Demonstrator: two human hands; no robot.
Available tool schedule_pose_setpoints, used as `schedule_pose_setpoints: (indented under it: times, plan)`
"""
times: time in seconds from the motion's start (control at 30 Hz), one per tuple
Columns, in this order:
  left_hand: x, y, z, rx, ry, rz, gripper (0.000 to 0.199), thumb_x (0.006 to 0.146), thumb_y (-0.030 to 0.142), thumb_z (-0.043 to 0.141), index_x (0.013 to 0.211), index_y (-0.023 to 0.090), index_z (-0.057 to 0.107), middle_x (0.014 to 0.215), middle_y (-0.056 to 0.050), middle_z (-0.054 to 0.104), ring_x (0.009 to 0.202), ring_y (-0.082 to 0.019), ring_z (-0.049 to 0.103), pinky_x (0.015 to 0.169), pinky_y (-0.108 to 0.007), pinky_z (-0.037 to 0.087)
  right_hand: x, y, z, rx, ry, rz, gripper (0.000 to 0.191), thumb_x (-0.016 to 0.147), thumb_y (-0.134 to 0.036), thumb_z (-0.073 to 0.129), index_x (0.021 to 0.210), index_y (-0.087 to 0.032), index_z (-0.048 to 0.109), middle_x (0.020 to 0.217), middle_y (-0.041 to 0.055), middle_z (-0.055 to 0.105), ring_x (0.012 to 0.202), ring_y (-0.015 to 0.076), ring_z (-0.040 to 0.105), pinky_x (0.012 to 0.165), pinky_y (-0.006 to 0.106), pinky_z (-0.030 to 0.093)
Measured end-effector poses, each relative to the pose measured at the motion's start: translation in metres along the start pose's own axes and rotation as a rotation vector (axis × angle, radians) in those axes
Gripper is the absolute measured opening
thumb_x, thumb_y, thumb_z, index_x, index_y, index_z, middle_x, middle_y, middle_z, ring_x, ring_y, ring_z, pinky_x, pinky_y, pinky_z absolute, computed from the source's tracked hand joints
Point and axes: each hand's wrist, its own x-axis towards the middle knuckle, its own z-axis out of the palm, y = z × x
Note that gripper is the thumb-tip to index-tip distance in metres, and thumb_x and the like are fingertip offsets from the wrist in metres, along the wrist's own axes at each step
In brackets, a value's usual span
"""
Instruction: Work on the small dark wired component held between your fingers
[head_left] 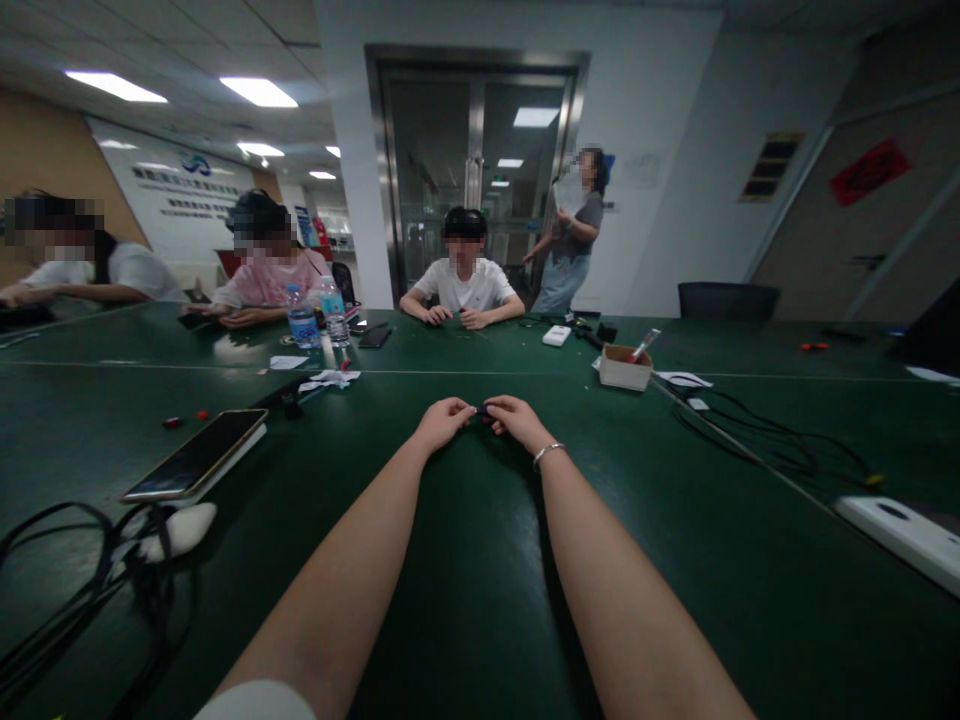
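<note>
Both my arms reach forward over the dark green table [480, 560]. Between my fingertips is a small dark object [481, 411], too small to name. My left hand [442, 424] pinches its left end, where a pale bit shows at the thumb tip. The other end is pinched by my right hand [519, 422], whose wrist wears a silver bracelet [548, 455]. The fingers cover much of the object, and the two hands are close together just above or on the tabletop.
Left of my arms lie a phone [202, 455], a white mouse [180, 530] and tangled black cables [142, 570]. Water bottles [334, 312] stand farther back. A small box [625, 370] and more cables [757, 425] are right. Several people sit or stand beyond.
</note>
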Motion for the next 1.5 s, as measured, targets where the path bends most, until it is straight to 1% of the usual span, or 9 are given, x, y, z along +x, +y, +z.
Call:
schedule_pose_setpoints:
  times: [0.23,0.43,0.6,0.8,1.0,1.13,1.23,1.4,1.5]
  plan:
    - [-0.0022,0.0043,-0.0034,0.173,-0.003,0.02,0.046,0.082,0.058,0.043,0.075,0.017,0.064,0.066,-0.002,0.062,0.062,-0.015,0.055,0.062,-0.027,0.04,-0.002,-0.0019,0.0001,-0.012,-0.014,-0.002,0.016,0.085,-0.008,0.057,0.098,-0.011,0.064,0.065,0.0012,0.065,0.043,0.0044,0.053,0.044,0.014,0.047]
    - [-0.0017,0.0045,-0.0032,0.151,0.02,0.001,0.048,0.082,0.059,0.041,0.074,0.017,0.063,0.065,-0.002,0.062,0.06,-0.015,0.055,0.06,-0.027,0.039,-0.0004,0.001,-0.0006,-0.007,-0.013,-0.035,0.018,0.084,-0.008,0.056,0.1,-0.012,0.063,0.068,0.0013,0.065,0.043,0.0045,0.053,0.043,0.015,0.047]
    - [0.0007,0.0022,-0.0051,0.079,0.103,-0.071,0.049,0.083,0.058,0.038,0.075,0.017,0.062,0.061,-0.001,0.059,0.054,-0.013,0.052,0.057,-0.026,0.039,-0.0012,0.0013,-0.0018,0.038,0.015,-0.062,0.018,0.085,-0.011,0.055,0.102,-0.014,0.061,0.077,0.0025,0.066,0.045,0.0048,0.056,0.042,0.015,0.048]
    - [0.002,-0.0004,-0.0037,0.123,0.019,-0.015,0.047,0.082,0.058,0.041,0.077,0.017,0.063,0.065,-0.001,0.061,0.059,-0.014,0.055,0.06,-0.026,0.04,-0.0006,0.0031,-0.0016,-0.008,-0.045,-0.082,0.019,0.081,-0.01,0.06,0.1,-0.015,0.063,0.072,-0.0006,0.064,0.045,0.0037,0.053,0.043,0.014,0.047]
    - [-0.0026,0.0044,-0.0046,0.16,0.002,-0.004,0.046,0.083,0.057,0.04,0.078,0.018,0.064,0.067,-0.002,0.063,0.063,-0.015,0.056,0.061,-0.027,0.041,-0.0005,0.0041,-0.002,-0.008,-0.05,-0.084,0.021,0.08,-0.01,0.062,0.099,-0.016,0.065,0.069,-0.0013,0.063,0.046,0.0043,0.053,0.045,0.015,0.047]
    - [-0.0056,0.0083,-0.0059,0.154,-0.015,-0.01,0.041,0.082,0.054,0.044,0.081,0.018,0.064,0.073,-0.002,0.065,0.067,-0.015,0.057,0.065,-0.027,0.042,0.0002,0.004,-0.0018,-0.005,-0.038,-0.059,0.018,0.08,-0.011,0.063,0.098,-0.014,0.065,0.068,-0.0008,0.064,0.045,0.004,0.053,0.044,0.015,0.047]
    - [-0.0055,0.0075,-0.0053,0.116,-0.014,0.006,0.033,0.081,0.048,0.049,0.085,0.019,0.064,0.076,-0.003,0.066,0.07,-0.015,0.058,0.068,-0.028,0.044,0.001,0.0038,-0.0016,-0.004,-0.024,-0.046,0.018,0.081,-0.012,0.063,0.099,-0.014,0.065,0.069,0.0003,0.065,0.045,0.0043,0.054,0.044,0.015,0.048]
    - [-0.0041,0.004,-0.0034,0.051,0.039,0.075,0.026,0.074,0.036,0.063,0.094,0.019,0.064,0.088,-0.003,0.065,0.075,-0.014,0.058,0.071,-0.027,0.046,0.0013,0.0027,-0.0013,-0.001,-0.01,-0.012,0.016,0.083,-0.015,0.062,0.099,-0.012,0.065,0.066,0.0014,0.066,0.044,0.0046,0.054,0.044,0.014,0.049]
    - [-0.0037,0.0038,-0.0028,0.032,0.039,0.069,0.028,0.073,0.036,0.063,0.097,0.019,0.062,0.083,-0.002,0.064,0.071,-0.014,0.057,0.068,-0.027,0.045,0.0006,0.0016,-0.0008,0.004,-0.007,-0.005,0.014,0.083,-0.016,0.064,0.097,-0.011,0.065,0.063,0.0014,0.065,0.044,0.0051,0.054,0.044,0.014,0.048]
